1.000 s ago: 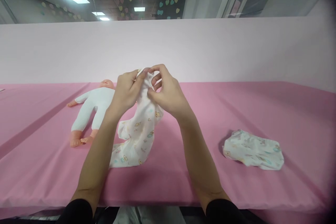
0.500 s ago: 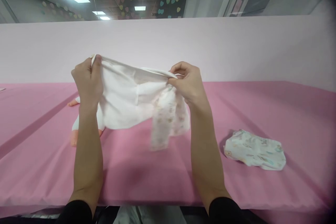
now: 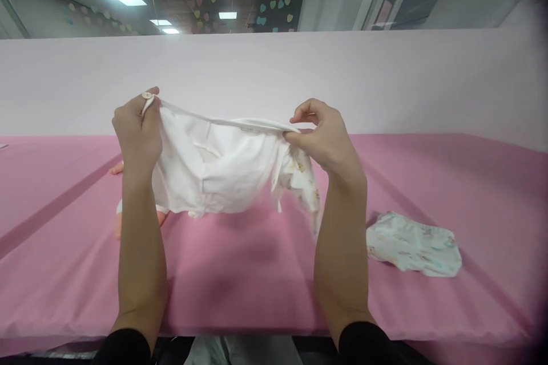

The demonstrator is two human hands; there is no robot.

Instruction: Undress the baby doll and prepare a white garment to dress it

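A white baby garment (image 3: 218,165) hangs stretched in the air between my two hands, its top edge pulled nearly straight. My left hand (image 3: 139,128) is closed on one corner, where a small round button shows above the fingers. At the other end, my right hand (image 3: 325,134) pinches the edge between thumb and fingers. A patterned part of the cloth dangles below that hand. Behind the garment and my left forearm lies a doll (image 3: 119,222); only bits of its limbs show, and the rest is hidden.
A folded white cloth with a coloured print (image 3: 415,245) lies on the pink-covered table (image 3: 240,296), right of my right forearm. A low white wall (image 3: 385,80) runs along the table's back, with a glass pane above it.
My right hand has moved a little to the right, and the garment is spread wider. Its dangling patterned part has swung to the right.
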